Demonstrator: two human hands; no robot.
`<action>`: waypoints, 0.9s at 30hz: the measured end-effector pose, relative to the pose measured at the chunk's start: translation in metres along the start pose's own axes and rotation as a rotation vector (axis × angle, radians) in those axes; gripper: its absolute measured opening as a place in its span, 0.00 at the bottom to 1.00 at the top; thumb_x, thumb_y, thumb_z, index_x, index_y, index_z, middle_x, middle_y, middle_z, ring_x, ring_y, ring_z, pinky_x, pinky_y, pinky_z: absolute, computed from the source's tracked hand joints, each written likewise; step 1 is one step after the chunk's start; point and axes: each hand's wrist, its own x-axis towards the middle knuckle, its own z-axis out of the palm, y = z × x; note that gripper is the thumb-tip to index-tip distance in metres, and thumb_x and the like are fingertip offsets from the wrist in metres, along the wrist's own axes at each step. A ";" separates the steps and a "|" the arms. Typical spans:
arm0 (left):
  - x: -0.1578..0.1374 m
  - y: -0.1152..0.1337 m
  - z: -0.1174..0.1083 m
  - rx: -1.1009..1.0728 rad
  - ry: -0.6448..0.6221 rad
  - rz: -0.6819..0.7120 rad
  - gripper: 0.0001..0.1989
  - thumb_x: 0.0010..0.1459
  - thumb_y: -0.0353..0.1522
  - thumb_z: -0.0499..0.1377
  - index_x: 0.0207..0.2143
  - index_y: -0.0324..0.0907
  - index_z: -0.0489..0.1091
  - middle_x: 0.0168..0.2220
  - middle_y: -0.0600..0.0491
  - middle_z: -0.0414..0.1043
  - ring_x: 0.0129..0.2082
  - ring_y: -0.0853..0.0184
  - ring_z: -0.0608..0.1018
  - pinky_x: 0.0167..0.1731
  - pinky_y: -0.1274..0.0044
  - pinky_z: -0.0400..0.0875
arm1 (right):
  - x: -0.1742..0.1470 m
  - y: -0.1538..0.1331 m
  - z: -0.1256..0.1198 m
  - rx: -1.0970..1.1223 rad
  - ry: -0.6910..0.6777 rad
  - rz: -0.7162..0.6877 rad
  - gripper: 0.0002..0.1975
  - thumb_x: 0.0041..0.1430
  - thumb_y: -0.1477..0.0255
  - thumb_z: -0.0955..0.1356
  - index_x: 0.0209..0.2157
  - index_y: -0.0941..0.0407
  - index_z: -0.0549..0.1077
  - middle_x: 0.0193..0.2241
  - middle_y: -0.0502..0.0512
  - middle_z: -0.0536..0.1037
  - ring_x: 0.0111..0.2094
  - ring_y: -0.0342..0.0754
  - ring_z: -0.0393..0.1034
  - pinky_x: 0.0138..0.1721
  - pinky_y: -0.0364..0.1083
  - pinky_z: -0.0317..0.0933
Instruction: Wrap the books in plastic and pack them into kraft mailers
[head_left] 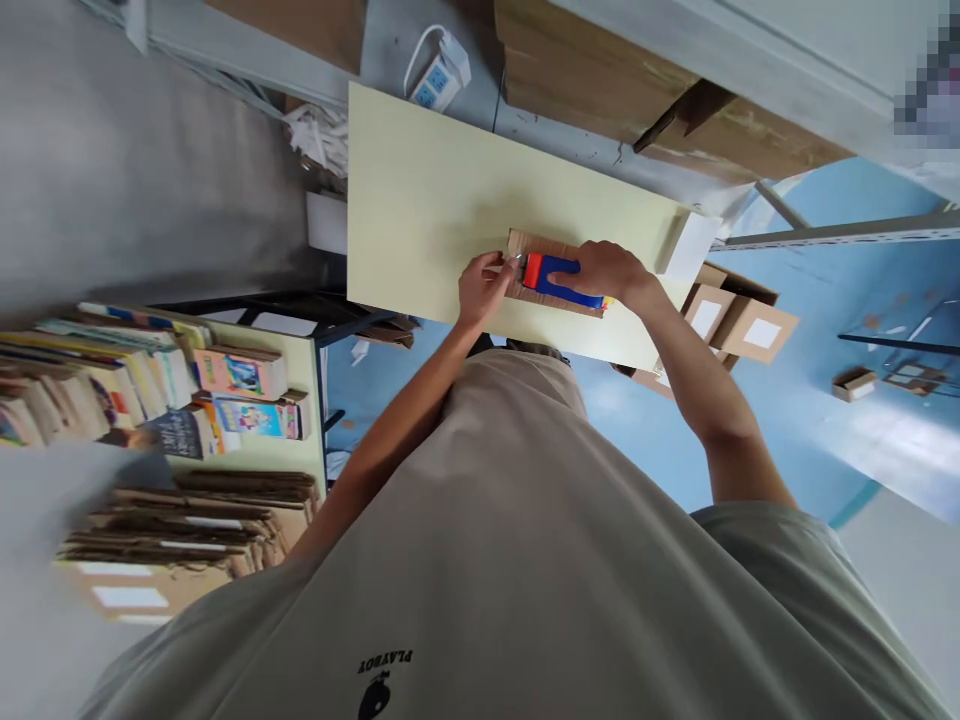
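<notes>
My right hand [611, 272] lies over a blue block-shaped object with a red end [536, 270], its thumb and fingers gripping the blue body. I cannot make out what kind of object it is. Bits of yellow and red show at its far right end. Beneath it is a brown cardboard piece [525, 240], flat on the pale table board [420, 200]. Just left of the red end, my left hand [484, 288] has its thumb and fingers drawn together at the cardboard's left edge. Something small and shiny shows at those fingertips, too small to name.
A white power strip [439, 80] sits behind the board, beside large cardboard boxes [592, 75]. At the board's right end stands a white box [690, 245]. Shelves at left hold books [247, 370] and stacked flattened cardboard [202, 520]. More cartons [739, 310] are on the blue floor.
</notes>
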 end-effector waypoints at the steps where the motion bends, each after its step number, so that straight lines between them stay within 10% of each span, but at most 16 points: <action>1: -0.003 0.000 0.004 0.008 0.049 -0.001 0.13 0.70 0.43 0.76 0.50 0.46 0.86 0.53 0.45 0.90 0.43 0.59 0.89 0.47 0.70 0.84 | 0.001 0.002 0.002 0.013 0.008 -0.021 0.37 0.73 0.39 0.73 0.60 0.59 0.85 0.47 0.73 0.90 0.54 0.72 0.84 0.53 0.58 0.76; 12: -0.007 -0.005 0.018 0.057 0.204 -0.022 0.18 0.70 0.54 0.73 0.43 0.50 0.89 0.51 0.47 0.91 0.51 0.58 0.88 0.53 0.69 0.84 | -0.002 0.026 0.008 0.127 0.016 -0.167 0.44 0.71 0.33 0.72 0.62 0.59 0.83 0.50 0.75 0.88 0.58 0.77 0.81 0.57 0.63 0.75; 27: -0.023 0.001 0.032 0.083 0.112 0.006 0.17 0.67 0.51 0.73 0.46 0.49 0.89 0.52 0.47 0.91 0.53 0.57 0.90 0.53 0.70 0.86 | -0.118 0.164 0.006 0.167 -0.107 0.025 0.42 0.73 0.27 0.66 0.45 0.52 0.87 0.31 0.64 0.84 0.39 0.66 0.84 0.42 0.59 0.71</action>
